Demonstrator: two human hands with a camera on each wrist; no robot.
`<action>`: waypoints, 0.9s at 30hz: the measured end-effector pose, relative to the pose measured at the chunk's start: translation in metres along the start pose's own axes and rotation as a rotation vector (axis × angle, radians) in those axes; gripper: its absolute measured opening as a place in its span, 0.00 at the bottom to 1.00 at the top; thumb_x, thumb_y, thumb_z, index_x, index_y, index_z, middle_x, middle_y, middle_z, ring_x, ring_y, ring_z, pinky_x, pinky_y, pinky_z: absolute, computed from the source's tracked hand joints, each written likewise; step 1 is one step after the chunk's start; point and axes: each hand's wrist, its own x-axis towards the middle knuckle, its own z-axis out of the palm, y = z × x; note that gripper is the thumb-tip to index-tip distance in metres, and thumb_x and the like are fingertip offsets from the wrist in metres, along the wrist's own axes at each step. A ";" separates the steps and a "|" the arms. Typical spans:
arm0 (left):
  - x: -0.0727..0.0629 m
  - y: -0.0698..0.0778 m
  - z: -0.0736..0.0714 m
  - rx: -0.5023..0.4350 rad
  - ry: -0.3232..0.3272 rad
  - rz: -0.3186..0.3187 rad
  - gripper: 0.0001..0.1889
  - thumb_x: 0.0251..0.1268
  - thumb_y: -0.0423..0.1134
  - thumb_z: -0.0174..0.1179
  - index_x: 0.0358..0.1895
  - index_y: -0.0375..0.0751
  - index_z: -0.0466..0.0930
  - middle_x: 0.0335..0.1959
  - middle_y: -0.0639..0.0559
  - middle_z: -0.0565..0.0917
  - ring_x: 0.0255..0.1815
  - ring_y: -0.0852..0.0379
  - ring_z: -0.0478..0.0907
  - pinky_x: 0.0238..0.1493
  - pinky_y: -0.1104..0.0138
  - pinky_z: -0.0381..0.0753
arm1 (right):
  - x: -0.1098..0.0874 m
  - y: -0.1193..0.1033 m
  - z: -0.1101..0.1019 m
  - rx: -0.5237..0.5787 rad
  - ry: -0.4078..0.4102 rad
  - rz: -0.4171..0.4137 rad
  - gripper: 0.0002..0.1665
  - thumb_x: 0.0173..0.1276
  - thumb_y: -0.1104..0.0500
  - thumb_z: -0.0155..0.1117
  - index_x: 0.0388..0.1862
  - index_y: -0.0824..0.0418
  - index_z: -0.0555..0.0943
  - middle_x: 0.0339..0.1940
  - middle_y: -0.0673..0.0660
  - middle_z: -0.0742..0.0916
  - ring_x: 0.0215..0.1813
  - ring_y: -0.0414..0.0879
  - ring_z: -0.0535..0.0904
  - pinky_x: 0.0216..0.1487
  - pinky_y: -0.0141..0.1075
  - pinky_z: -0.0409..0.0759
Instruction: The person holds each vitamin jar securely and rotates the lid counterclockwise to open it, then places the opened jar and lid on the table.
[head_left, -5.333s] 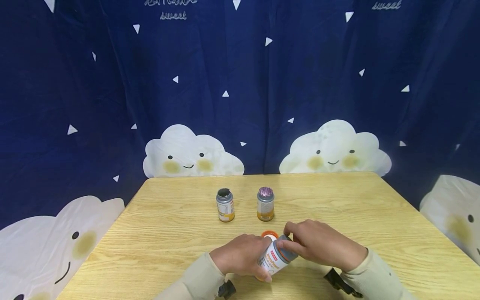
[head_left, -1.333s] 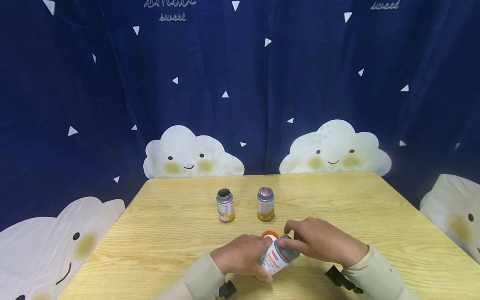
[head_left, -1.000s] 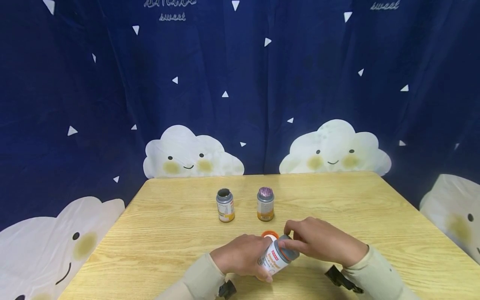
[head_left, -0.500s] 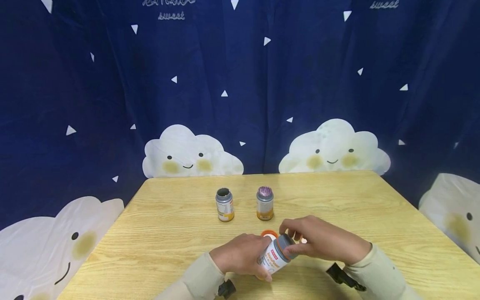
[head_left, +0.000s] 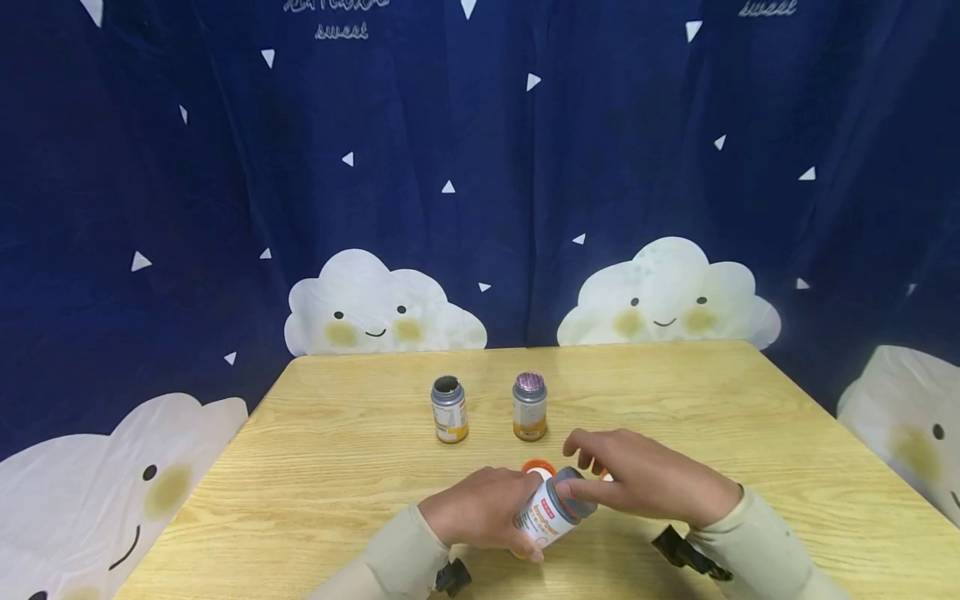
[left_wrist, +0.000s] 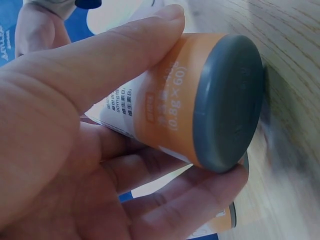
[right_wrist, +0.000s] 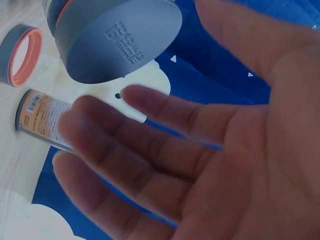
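My left hand (head_left: 480, 504) grips a white supplement bottle (head_left: 542, 518), thumb on one side and fingers on the other. The bottle leans with its grey cap (head_left: 576, 495) toward the right; its grey base (left_wrist: 230, 105) is close to the tabletop, though contact is unclear. In the right wrist view the cap's top (right_wrist: 125, 45) is in place and an orange ring shows beneath it. My right hand (head_left: 641, 477) is spread around the cap, its fingers loosely bent and apart from it. The thumb lies near the cap in the head view.
An uncapped bottle (head_left: 450, 412) and a bottle with a purple foil seal (head_left: 529, 408) stand upright farther back on the wooden table (head_left: 337, 467). A loose orange-lined lid (head_left: 538, 465) lies behind the held bottle. Another orange-and-white piece (head_left: 606, 475) shows partly behind my right hand.
My right fingers pinched the cap earlier and now stand off it. The right hand has shifted slightly, uncovering an orange-and-white piece behind it. My left hand and the bottle stay put.
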 end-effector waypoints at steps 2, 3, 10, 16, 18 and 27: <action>0.000 0.000 0.000 0.004 0.004 -0.001 0.27 0.43 0.55 0.76 0.42 0.51 0.71 0.27 0.66 0.72 0.26 0.70 0.69 0.27 0.76 0.69 | 0.000 -0.001 0.001 -0.026 0.020 0.020 0.26 0.68 0.34 0.56 0.45 0.54 0.77 0.34 0.46 0.84 0.33 0.35 0.77 0.30 0.33 0.76; 0.000 0.000 0.000 0.005 0.004 -0.004 0.27 0.43 0.55 0.76 0.42 0.51 0.71 0.27 0.66 0.72 0.26 0.70 0.69 0.28 0.76 0.69 | 0.000 -0.001 0.002 -0.033 0.025 0.035 0.26 0.68 0.34 0.55 0.44 0.55 0.77 0.33 0.45 0.83 0.32 0.35 0.77 0.29 0.33 0.75; 0.000 0.001 0.000 -0.015 -0.006 -0.019 0.27 0.43 0.55 0.76 0.43 0.51 0.71 0.27 0.65 0.73 0.26 0.70 0.69 0.28 0.76 0.69 | 0.000 0.000 0.005 -0.030 0.004 0.113 0.29 0.68 0.33 0.53 0.44 0.57 0.77 0.22 0.42 0.79 0.21 0.35 0.71 0.22 0.33 0.71; 0.000 0.001 0.000 0.001 0.002 -0.015 0.27 0.43 0.55 0.76 0.42 0.51 0.71 0.27 0.66 0.72 0.25 0.70 0.69 0.27 0.76 0.68 | 0.000 0.001 0.006 -0.023 -0.008 0.101 0.27 0.69 0.34 0.53 0.42 0.56 0.77 0.21 0.41 0.79 0.20 0.34 0.71 0.22 0.32 0.71; 0.000 0.001 0.001 0.003 0.004 -0.014 0.27 0.43 0.55 0.76 0.41 0.51 0.71 0.27 0.66 0.72 0.25 0.70 0.69 0.27 0.76 0.68 | 0.001 0.001 0.006 -0.018 -0.013 0.087 0.26 0.69 0.35 0.53 0.43 0.56 0.78 0.21 0.41 0.79 0.20 0.33 0.72 0.22 0.32 0.71; 0.000 0.001 0.000 -0.009 -0.007 -0.006 0.27 0.44 0.55 0.75 0.43 0.51 0.71 0.27 0.66 0.72 0.25 0.70 0.69 0.27 0.76 0.69 | 0.003 0.002 0.006 -0.007 -0.026 0.029 0.23 0.71 0.38 0.53 0.43 0.57 0.78 0.19 0.40 0.78 0.19 0.32 0.70 0.22 0.30 0.70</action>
